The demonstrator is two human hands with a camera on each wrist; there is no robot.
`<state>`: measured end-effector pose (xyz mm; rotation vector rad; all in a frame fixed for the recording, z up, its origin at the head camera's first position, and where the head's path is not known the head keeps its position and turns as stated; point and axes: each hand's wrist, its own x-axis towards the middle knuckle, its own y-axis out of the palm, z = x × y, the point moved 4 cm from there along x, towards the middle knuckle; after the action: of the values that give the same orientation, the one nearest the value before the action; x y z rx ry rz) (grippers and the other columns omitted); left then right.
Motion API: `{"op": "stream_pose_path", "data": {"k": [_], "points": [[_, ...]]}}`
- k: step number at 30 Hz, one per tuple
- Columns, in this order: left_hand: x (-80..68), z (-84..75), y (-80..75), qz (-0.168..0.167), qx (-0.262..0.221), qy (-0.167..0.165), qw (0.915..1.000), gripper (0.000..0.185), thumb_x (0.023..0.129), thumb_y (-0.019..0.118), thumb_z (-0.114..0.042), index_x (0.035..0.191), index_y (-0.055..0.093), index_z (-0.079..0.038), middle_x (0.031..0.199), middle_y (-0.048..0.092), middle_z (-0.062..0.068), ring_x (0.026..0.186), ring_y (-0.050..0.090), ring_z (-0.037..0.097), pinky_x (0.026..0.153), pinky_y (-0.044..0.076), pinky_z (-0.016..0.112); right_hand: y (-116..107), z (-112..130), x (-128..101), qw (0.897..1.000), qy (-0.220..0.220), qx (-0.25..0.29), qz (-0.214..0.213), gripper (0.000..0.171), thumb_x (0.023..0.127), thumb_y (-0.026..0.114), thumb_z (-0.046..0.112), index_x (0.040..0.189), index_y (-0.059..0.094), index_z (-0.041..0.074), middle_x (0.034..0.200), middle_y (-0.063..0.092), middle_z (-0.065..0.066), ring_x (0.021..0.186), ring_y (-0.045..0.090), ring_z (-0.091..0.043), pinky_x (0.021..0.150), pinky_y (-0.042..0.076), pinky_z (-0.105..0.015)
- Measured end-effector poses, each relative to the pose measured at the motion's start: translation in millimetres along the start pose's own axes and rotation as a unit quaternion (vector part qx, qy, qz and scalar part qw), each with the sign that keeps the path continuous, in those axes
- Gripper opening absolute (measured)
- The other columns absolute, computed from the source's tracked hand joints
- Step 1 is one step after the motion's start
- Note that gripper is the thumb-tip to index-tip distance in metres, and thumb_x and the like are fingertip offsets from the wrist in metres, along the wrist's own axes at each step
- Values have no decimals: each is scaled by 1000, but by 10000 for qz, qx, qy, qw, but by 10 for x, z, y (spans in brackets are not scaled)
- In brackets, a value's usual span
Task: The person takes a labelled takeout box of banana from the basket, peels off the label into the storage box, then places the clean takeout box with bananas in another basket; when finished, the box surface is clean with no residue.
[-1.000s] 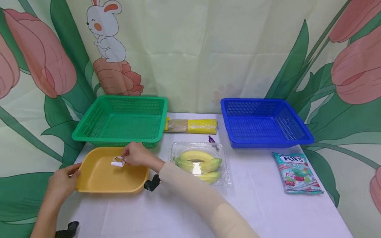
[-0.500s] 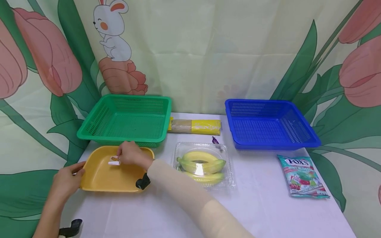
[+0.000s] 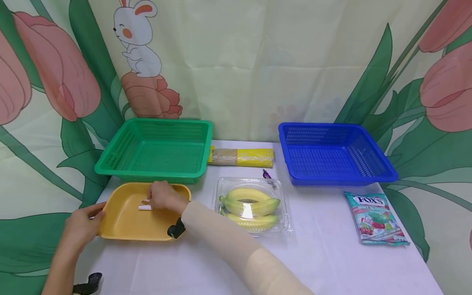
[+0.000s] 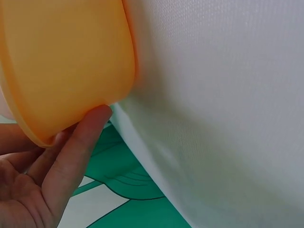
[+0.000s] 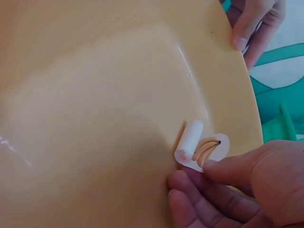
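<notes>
A shallow yellow plastic basin [image 3: 121, 223] stands at the left of the table. At its left side my left hand [image 3: 82, 223] grips the rim, and the left wrist view shows fingers [image 4: 78, 147] against the outer wall. My right hand [image 3: 164, 196] reaches inside the basin. Between thumb and fingers it pinches a small white banana-picture cutout [image 5: 206, 149] with a short white roll [image 5: 191, 137] attached to one side. In the right wrist view the roll is close over the basin floor. My right fingers cover part of the cutout.
Behind the basin stands a green basket [image 3: 155, 157], and a blue basket [image 3: 335, 153] is at the back right. Between them lies a yellow packet of sticks [image 3: 241, 157]. A clear box of bananas [image 3: 250, 207], a purple wrapped piece [image 3: 266, 174] and a FOX'S candy bag [image 3: 376, 219] are farther right.
My right hand has shifted left within the basin, then slightly down toward its floor, still pinching the cutout. My left hand stays on the rim. The head view has shifted a little.
</notes>
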<state>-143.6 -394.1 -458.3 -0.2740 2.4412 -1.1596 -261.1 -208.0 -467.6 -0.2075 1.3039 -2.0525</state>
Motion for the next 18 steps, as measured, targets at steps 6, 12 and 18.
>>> {"op": "stream_pose_path", "data": {"k": [6,12,18], "points": [[-4,-21,1,-58,57,-63,9999,52,113,43,-17,156,38,11,149,45,43,97,62,34,63,52,22,-3,9,1,9997,-33,-237,63,9,100,72,23,95,81,20,83,69,11,71,55,-5,57,44,-13],[9,-12,15,43,-14,-156,9999,53,113,42,-18,157,36,11,149,44,43,97,62,33,63,53,21,-22,17,-3,9981,-149,-598,-32,10,101,71,24,97,81,23,89,73,13,72,56,-3,58,45,-12],[10,7,25,69,-1,-245,9997,53,113,42,-17,158,35,11,150,43,43,98,62,33,64,54,22,2,14,24,9961,-341,-797,-185,21,102,70,25,82,75,23,77,63,12,67,51,-3,55,41,-14]]}}
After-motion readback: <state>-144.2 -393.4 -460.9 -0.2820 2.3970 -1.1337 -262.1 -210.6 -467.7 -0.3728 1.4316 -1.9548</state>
